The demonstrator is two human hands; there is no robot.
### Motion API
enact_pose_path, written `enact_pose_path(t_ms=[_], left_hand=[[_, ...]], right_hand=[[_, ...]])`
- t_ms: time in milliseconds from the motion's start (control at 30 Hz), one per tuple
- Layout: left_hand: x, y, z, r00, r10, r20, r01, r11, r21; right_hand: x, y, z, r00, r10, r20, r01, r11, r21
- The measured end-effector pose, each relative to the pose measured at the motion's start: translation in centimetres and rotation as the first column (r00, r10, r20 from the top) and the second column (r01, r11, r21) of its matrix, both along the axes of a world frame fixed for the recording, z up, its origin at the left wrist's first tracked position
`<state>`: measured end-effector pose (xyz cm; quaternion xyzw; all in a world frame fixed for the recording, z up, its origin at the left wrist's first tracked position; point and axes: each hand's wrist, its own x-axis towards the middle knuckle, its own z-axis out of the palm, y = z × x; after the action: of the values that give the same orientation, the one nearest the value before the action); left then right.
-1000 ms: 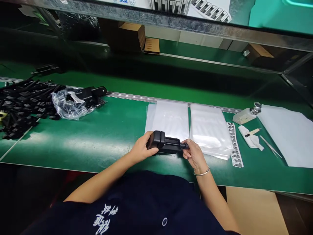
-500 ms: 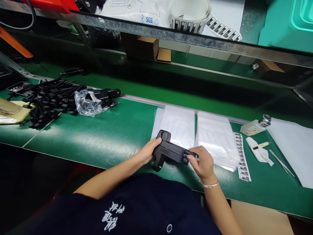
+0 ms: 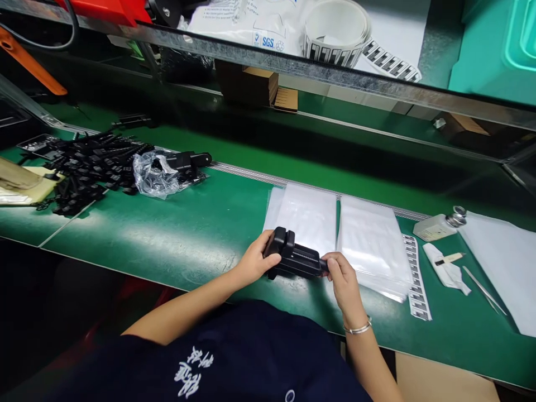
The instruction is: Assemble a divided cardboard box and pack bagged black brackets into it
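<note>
Both hands hold a black plastic holder [image 3: 304, 261] above the front of the green table. It has a thick, clamp-like head on the left and a slotted, box-shaped body narrowing toward the right; its exact kind I cannot tell. My left hand [image 3: 253, 259] is closed round the head, thumb on the near side. Fingers of my right hand [image 3: 344, 279] pinch the narrow right end, partly hiding it. Just behind the holder lie two stacks of clear plastic bags, a left stack [image 3: 310, 212] and a right stack [image 3: 371, 240].
Black parts [image 3: 92, 164] are heaped at left beside a crumpled clear bag [image 3: 156, 176]. To the right are a label strip [image 3: 417, 287], a bottle [image 3: 433, 228], a cutter [image 3: 450, 259] on a white cloth, and tweezers [image 3: 481, 287]. A metal-edged shelf [image 3: 335, 78] overhangs the table.
The holder has been rolled over in my hands, so its slotted face and the gap in its head now show. My right hand has shifted slightly down its end.
</note>
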<state>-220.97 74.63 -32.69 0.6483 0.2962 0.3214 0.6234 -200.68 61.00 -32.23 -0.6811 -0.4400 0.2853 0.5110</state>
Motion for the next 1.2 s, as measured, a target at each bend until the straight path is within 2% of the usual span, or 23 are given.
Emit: enact_pose_path(t_ms=[100, 167, 267, 367, 433, 533, 600, 733, 900, 1000, 1067, 1133, 1200], left_hand=[[-0.1, 0.0, 0.3, 0.998, -0.024, 0.057, 0.027, 0.999, -0.036], [-0.2, 0.0, 0.6, 0.992, -0.067, 0.103, 0.072, 0.997, -0.040], [-0.3, 0.4, 1.3, 0.973, -0.208, 0.102, 0.212, 0.977, -0.025], [-0.9, 1.5, 1.8, 0.943, -0.330, 0.048, 0.331, 0.944, -0.016], [-1.5, 2.3, 1.8, 0.925, -0.379, 0.036, 0.379, 0.925, 0.016], [-2.3, 3.1, 1.3, 0.906, -0.418, 0.067, 0.414, 0.908, 0.061], [-2.7, 3.2, 1.2, 0.905, -0.418, 0.079, 0.411, 0.907, 0.091], [-2.6, 2.4, 2.2, 0.934, -0.356, 0.017, 0.338, 0.902, 0.268], [-1.7, 0.7, 4.1, 0.940, -0.286, -0.186, 0.341, 0.805, 0.486], [-1.2, 0.2, 4.7, 0.933, -0.289, -0.213, 0.359, 0.776, 0.518], [-1.0, 0.1, 4.8, 0.932, -0.306, -0.195, 0.362, 0.806, 0.468], [-0.7, 0.3, 4.4, 0.947, -0.280, -0.158, 0.318, 0.886, 0.338], [-0.3, 0.5, 3.6, 0.979, -0.191, -0.068, 0.200, 0.967, 0.157]], right_hand=[[0.1, -0.4, -0.5, 0.998, -0.034, 0.055, 0.027, 0.993, 0.111], [0.1, -0.6, -0.9, 0.999, 0.038, -0.007, -0.037, 0.986, 0.165], [0.0, -1.0, -1.2, 0.992, 0.109, -0.070, -0.095, 0.979, 0.183], [0.0, -1.4, -0.7, 0.995, 0.096, 0.022, -0.098, 0.978, 0.182], [-0.2, -1.6, 0.1, 0.983, 0.137, 0.121, -0.156, 0.973, 0.169], [-0.5, -1.6, 1.5, 0.951, 0.194, 0.243, -0.237, 0.958, 0.162], [-0.6, -1.6, 2.0, 0.939, 0.218, 0.265, -0.264, 0.953, 0.151], [0.1, -1.3, 0.8, 0.970, 0.211, 0.121, -0.225, 0.966, 0.124], [1.4, -0.7, -2.7, 0.959, 0.221, -0.180, -0.188, 0.965, 0.183], [1.5, -0.8, -3.0, 0.944, 0.211, -0.252, -0.169, 0.969, 0.179], [1.2, -1.0, -2.1, 0.947, 0.204, -0.247, -0.166, 0.972, 0.164], [0.7, -1.4, -0.8, 0.961, 0.192, -0.200, -0.164, 0.975, 0.149], [0.3, -1.8, 0.7, 0.985, 0.142, -0.095, -0.127, 0.980, 0.150]])
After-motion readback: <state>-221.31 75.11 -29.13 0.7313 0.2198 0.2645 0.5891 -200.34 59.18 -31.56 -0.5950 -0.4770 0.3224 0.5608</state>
